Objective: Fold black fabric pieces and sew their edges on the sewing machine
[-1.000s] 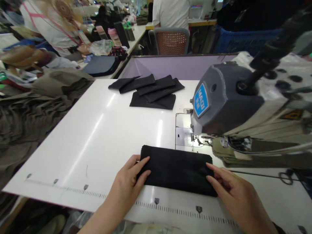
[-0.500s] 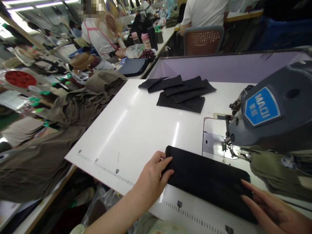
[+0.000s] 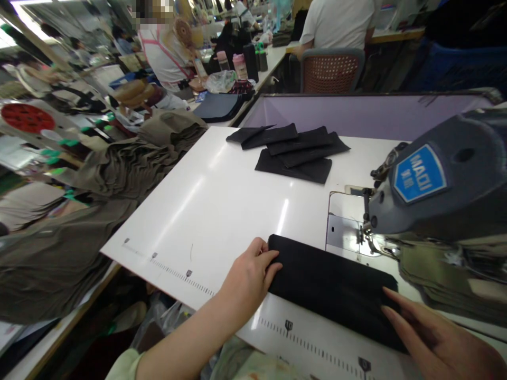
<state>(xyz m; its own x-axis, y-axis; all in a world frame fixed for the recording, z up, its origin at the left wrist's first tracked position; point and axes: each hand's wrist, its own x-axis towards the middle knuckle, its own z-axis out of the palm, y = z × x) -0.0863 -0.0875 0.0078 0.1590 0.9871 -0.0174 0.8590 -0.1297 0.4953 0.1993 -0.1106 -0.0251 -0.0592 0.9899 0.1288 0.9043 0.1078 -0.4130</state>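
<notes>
A long black fabric piece [image 3: 330,285] lies flat on the white sewing table, just in front of the sewing machine's needle area. My left hand [image 3: 253,274] pinches its left end, thumb and fingertips closed on the edge. At the opposite end my right hand [image 3: 431,327] has the fabric's edge between its thumb and fingers. The grey sewing machine [image 3: 439,179] with a blue badge stands at the right, its lit presser foot [image 3: 370,240] beyond the fabric and not touching it.
Several folded black fabric pieces [image 3: 295,150] overlap at the table's far side. Olive fabric pieces [image 3: 447,285] are stacked right of the needle. Brown-grey garment pieces [image 3: 122,169] pile up on the left. A ruler scale [image 3: 289,325] runs along the table's [image 3: 222,211] front edge. Co-workers sit beyond.
The black fabric stays in both hands, with its right end and my right hand slightly further left and up in the picture. The view has shifted a little.
</notes>
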